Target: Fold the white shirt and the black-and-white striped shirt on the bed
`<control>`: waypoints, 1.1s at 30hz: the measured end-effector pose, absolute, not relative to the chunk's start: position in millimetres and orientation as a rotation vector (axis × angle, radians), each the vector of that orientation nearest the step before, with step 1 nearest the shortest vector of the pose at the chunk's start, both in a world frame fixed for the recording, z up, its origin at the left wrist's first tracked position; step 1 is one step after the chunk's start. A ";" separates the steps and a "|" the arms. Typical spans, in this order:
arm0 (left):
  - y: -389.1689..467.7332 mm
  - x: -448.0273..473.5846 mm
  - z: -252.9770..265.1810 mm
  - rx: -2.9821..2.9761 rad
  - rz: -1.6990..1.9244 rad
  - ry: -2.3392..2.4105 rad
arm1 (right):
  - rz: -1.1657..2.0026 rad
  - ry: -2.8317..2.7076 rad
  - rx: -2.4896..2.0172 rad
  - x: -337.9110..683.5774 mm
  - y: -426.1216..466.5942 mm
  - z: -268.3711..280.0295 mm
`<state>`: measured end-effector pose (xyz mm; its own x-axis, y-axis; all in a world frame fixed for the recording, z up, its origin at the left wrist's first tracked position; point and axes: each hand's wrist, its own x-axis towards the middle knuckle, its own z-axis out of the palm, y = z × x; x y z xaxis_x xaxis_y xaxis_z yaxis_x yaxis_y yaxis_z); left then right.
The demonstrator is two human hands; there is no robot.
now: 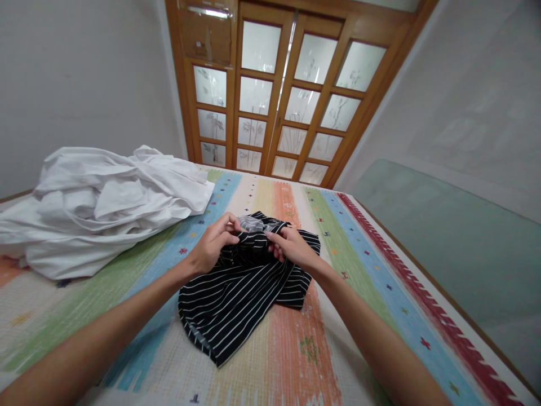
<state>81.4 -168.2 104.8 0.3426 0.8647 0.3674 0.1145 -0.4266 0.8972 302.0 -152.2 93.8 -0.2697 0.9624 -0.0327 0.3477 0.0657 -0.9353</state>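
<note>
A black garment with thin white stripes [236,293] lies crumpled on a striped multicolour mat [296,361]. My left hand [213,242] pinches its upper edge on the left side. My right hand [289,245] grips the same upper edge a little to the right, fingers curled into the cloth. Between the two hands a grey inner part of the garment shows. The lower part of the garment spreads toward me on the mat.
A heap of white cloth [105,203] lies on the mat at the left. A wooden door with frosted glass panes [279,96] stands behind the mat. The mat's red-patterned right edge [422,304] borders a greenish floor [465,242].
</note>
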 end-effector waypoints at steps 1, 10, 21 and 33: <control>-166.5 80.8 106.1 1.791 1.098 0.821 | 1.226 -1.701 -1.278 302.7 -153.2 94.7; -160.8 110.3 97.0 2.160 0.960 1.005 | 1.228 -1.752 -1.143 302.7 -164.1 100.9; -164.0 116.3 92.1 2.105 1.028 0.923 | 1.269 -1.637 -1.121 305.8 -170.9 98.3; -171.0 113.4 78.8 2.201 1.082 0.971 | 0.522 -1.969 -1.243 295.8 -170.8 85.8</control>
